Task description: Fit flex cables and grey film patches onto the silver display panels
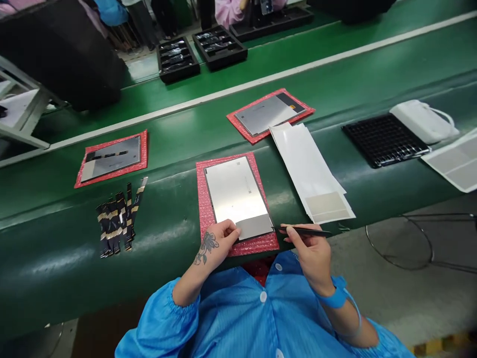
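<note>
A silver panel (234, 191) lies on a red bubble-wrap mat (202, 199) at the near edge of the green bench. A grey strip (255, 226) covers its near end. My left hand (216, 243) rests on the mat with its fingers curled, and the fingertips press the strip's left corner. My right hand (311, 251) is closed on black tweezers (303, 230), whose tip points left at the strip's right corner.
Black flex strips (117, 219) lie fanned to the left. White sheets (311, 171) lie to the right, then a black grid tray (383, 139) and a white box (423, 121). Two more panels on red mats (112, 159) (270, 114) sit farther back. Black part trays (177, 58) stand beyond the white line.
</note>
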`<state>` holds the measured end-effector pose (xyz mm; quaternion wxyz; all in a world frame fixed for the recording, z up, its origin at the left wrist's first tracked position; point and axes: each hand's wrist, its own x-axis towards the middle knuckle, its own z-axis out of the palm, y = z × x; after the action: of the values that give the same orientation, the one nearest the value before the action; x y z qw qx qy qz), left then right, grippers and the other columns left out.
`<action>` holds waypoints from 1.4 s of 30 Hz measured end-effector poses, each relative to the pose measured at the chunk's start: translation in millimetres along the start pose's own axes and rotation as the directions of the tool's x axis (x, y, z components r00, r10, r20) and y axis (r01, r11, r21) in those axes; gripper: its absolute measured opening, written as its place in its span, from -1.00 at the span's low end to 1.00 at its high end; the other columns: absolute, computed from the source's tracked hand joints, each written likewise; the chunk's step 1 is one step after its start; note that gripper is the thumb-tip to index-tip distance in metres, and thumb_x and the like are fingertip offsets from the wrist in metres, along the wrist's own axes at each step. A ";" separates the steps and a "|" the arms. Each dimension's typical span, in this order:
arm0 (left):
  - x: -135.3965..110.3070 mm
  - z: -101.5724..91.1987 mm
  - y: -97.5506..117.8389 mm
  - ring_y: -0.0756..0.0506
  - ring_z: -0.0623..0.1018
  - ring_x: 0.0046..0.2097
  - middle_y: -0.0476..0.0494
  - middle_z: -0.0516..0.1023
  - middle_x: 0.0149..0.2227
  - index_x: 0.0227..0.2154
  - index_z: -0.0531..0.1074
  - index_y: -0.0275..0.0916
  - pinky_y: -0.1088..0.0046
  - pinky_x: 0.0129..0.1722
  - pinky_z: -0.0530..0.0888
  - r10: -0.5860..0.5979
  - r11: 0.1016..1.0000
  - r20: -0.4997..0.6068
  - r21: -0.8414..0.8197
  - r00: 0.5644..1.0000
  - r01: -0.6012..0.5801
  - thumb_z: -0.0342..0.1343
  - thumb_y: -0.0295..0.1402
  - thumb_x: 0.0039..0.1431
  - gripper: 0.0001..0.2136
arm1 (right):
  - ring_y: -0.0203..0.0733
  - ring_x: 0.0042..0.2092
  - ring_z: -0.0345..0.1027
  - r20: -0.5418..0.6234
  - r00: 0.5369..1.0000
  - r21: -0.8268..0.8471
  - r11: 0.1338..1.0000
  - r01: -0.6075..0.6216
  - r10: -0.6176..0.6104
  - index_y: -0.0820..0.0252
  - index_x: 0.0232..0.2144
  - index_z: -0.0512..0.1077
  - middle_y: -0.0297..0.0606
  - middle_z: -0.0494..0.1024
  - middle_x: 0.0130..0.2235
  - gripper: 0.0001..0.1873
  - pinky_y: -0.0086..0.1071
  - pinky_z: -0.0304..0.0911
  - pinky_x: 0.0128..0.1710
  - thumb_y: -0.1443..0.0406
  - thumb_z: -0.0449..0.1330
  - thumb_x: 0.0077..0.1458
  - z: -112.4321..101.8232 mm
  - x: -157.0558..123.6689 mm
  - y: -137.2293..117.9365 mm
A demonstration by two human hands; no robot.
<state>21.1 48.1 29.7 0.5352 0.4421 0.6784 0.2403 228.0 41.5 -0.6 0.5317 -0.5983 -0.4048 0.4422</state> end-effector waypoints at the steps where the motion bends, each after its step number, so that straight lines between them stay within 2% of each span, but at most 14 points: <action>1: -0.5 1.2 1.3 0.07 0.24 -0.67 0.13 0.22 -0.73 -0.63 0.25 -0.20 0.59 -0.66 0.13 0.035 0.997 -0.022 0.074 0.999 -0.033 0.04 -0.16 -0.01 -0.75 | -0.15 -0.35 0.53 0.001 1.000 -0.024 1.000 0.013 -0.013 0.20 -0.37 0.47 -0.23 0.59 -0.37 -0.71 -0.33 0.49 -0.43 0.11 0.33 -0.05 -1.1 -0.3 1.2; 5: -1.3 4.9 5.0 0.04 0.27 -0.60 0.10 0.23 -0.70 -0.64 0.26 -0.20 0.56 -0.60 0.14 0.127 0.952 -0.069 0.289 0.989 -0.102 0.00 -0.21 0.03 -0.77 | -0.17 -0.34 0.52 0.019 0.999 -0.119 0.992 0.045 -0.043 0.20 -0.35 0.46 -0.21 0.60 -0.33 -0.75 -0.31 0.48 -0.39 0.14 0.28 0.02 -4.7 0.3 6.9; 13: -4.5 7.1 9.0 0.01 0.32 -0.56 0.08 0.30 -0.65 -0.61 0.29 -0.19 0.52 -0.52 0.21 0.138 0.885 -0.079 0.457 0.987 -0.087 -0.02 -0.23 0.07 -0.78 | -0.18 -0.31 0.51 0.056 0.996 -0.183 0.980 0.083 -0.074 0.17 -0.32 0.47 -0.24 0.58 -0.31 -0.82 -0.29 0.48 -0.32 0.19 0.24 0.08 -8.1 -1.3 9.4; 28: -6.2 8.7 9.6 -0.01 0.35 -0.54 0.06 0.32 -0.64 -0.60 0.29 -0.19 0.50 -0.51 0.23 0.180 0.860 -0.071 0.496 0.981 -0.122 -0.03 -0.24 0.09 -0.78 | -0.20 -0.33 0.51 0.043 0.992 -0.209 0.970 0.125 -0.118 0.14 -0.33 0.49 -0.26 0.58 -0.33 -0.85 -0.33 0.47 -0.34 0.19 0.24 0.07 -7.8 -1.0 7.3; 37: -4.8 10.2 10.8 0.00 0.33 -0.55 0.08 0.28 -0.65 -0.61 0.26 -0.19 0.51 -0.52 0.21 0.179 0.866 -0.079 0.485 0.981 -0.119 -0.03 -0.27 0.08 -0.79 | -0.17 -0.30 0.51 0.050 0.994 -0.219 0.970 0.104 -0.095 0.15 -0.33 0.48 -0.24 0.58 -0.32 -0.83 -0.30 0.47 -0.33 0.18 0.24 0.07 -7.6 -1.8 5.7; 42: -6.3 11.9 13.0 -0.01 0.36 -0.53 0.05 0.34 -0.61 -0.60 0.26 -0.19 0.50 -0.50 0.22 0.199 0.843 -0.068 0.521 0.978 -0.136 -0.04 -0.30 0.12 -0.79 | -0.17 -0.28 0.50 0.057 0.993 -0.243 0.963 0.118 -0.107 0.16 -0.31 0.47 -0.24 0.58 -0.31 -0.83 -0.28 0.47 -0.30 0.19 0.24 0.08 -8.2 -1.8 6.2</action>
<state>37.0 47.4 39.6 0.3334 0.6111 0.7074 0.1228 235.5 36.8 -6.2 0.4688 -0.6258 -0.5011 0.3707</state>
